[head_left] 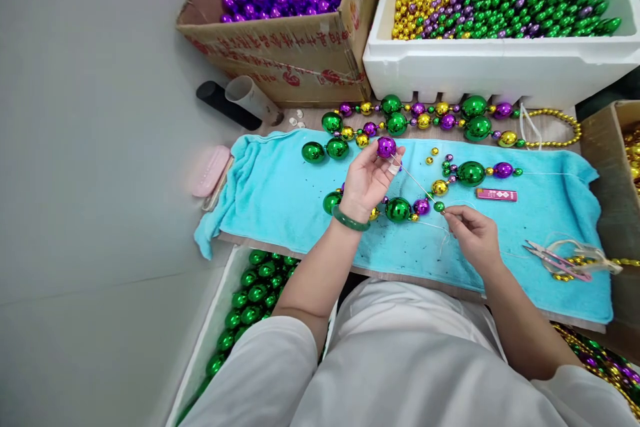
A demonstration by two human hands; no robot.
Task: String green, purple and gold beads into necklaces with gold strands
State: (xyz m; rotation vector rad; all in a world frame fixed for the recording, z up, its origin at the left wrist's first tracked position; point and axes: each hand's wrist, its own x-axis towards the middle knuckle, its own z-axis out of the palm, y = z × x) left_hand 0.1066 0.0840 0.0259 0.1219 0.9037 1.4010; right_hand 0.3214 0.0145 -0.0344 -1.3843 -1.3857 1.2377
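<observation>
Between the fingertips of my left hand (pixel 371 177) is a shiny purple bead (pixel 387 147), raised over the turquoise towel (pixel 280 213). A thin white string (pixel 415 180) runs from it toward my right hand (pixel 470 230). There my fingers pinch the string by a small green bead (pixel 439 207). Beneath my left hand lies a part-strung row with a large green bead (pixel 399 209) and a purple bead (pixel 421 206). To the right rests another strung section with a big green bead (pixel 471 173). Two loose green beads (pixel 313 152) sit on the towel's left.
A finished-looking bead strand (pixel 423 121) lies along the back edge. Behind it stand a cardboard box (pixel 280 53) of purple beads and a white foam box (pixel 500 57) of mixed beads. Scissors (pixel 557 260), a pink lighter-sized packet (pixel 497 195) and a pink case (pixel 211 171) lie around.
</observation>
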